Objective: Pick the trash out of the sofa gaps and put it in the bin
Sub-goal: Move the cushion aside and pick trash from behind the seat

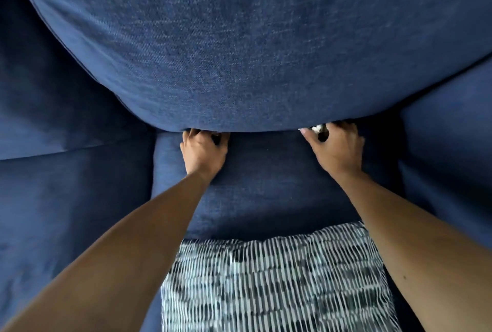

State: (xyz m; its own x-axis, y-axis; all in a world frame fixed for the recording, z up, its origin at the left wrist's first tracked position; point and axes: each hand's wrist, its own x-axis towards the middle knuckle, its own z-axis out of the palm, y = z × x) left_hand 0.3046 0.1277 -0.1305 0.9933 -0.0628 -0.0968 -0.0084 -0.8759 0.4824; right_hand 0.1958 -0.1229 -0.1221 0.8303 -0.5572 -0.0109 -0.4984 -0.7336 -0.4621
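Observation:
A large navy back cushion (239, 38) fills the upper view above the navy seat cushion (266, 179). Both my hands reach into the gap where the two meet. My left hand (203, 152) has its fingers curled at the cushion's lower edge; I cannot tell whether it holds anything. My right hand (336, 149) is closed around a small crumpled whitish piece of trash (317, 128), which peeks out between thumb and fingers right at the gap. The fingertips of both hands are partly hidden under the back cushion. No bin is in view.
A black-and-white striped pillow (277, 281) lies on the seat between my forearms. Another navy seat cushion (66, 198) lies to the left and a navy armrest (447, 145) rises on the right.

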